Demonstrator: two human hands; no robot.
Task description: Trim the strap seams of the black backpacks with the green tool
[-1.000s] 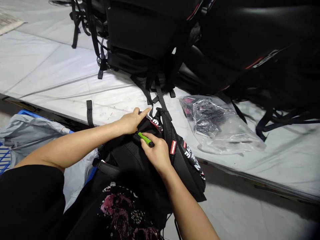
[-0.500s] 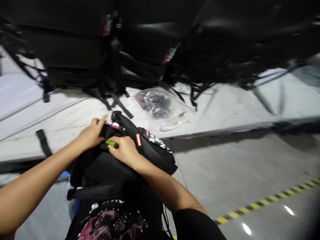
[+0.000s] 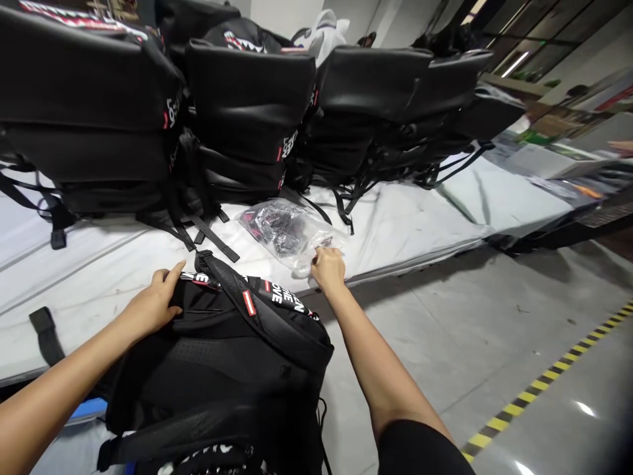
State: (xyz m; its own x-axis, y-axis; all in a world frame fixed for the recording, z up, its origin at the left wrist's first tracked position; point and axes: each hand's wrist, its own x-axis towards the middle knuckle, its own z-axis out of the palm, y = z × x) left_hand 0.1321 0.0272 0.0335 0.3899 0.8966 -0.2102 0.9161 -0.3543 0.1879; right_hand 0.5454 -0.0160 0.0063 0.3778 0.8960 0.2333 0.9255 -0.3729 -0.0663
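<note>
A black backpack (image 3: 222, 356) with white lettering and red tags leans between my body and the table edge. My left hand (image 3: 157, 300) grips its upper left edge, the thumb and index finger on either side of the fabric. My right hand (image 3: 329, 267) is closed over the near right end of a clear plastic bag (image 3: 284, 227) that lies on the table. Dark and red items show inside this bag. What my right fingers hold, if anything, is hidden.
Several black backpacks (image 3: 252, 99) stand in a row along the back of the white-covered table (image 3: 410, 218), straps hanging forward. A loose black strap (image 3: 47, 333) lies at the left. Yellow-and-black tape (image 3: 524, 396) crosses the grey floor at the right.
My right hand has left the backpack and reached forward to the plastic bag. The green tool it held is no longer visible. My left hand stays on the backpack; the view has tilted up.
</note>
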